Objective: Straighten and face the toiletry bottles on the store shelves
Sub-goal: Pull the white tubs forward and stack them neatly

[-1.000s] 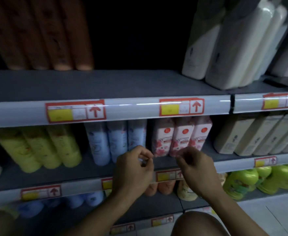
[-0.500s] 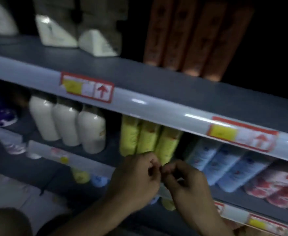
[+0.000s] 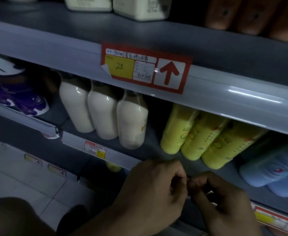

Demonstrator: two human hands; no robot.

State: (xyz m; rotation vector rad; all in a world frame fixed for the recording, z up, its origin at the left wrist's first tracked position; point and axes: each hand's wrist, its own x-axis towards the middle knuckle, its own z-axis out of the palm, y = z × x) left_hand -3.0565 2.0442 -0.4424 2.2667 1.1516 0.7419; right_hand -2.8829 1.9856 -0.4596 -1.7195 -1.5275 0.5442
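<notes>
Three white bottles (image 3: 104,114) stand in a row on the middle shelf, leaning in this tilted view. To their right are three yellow bottles (image 3: 197,135), then pale blue bottles (image 3: 272,169). My left hand (image 3: 155,189) and my right hand (image 3: 225,205) meet in front of the shelf's front rail (image 3: 119,157), below the yellow bottles. Both have their fingers curled and pinched, fingertips touching each other. I see nothing held in either hand, and neither touches a bottle.
A red price tag (image 3: 145,67) with an arrow sits on the upper shelf rail (image 3: 242,99). Above it are white containers (image 3: 139,7) and brown bottles (image 3: 252,16). A purple and white pack (image 3: 15,92) lies at the left. Pale floor tiles (image 3: 20,176) show at the lower left.
My view has swung left along the shelf, from the pink and blue bottles to the white and yellow ones. My hands have stayed together at the shelf rail, fingers pinched.
</notes>
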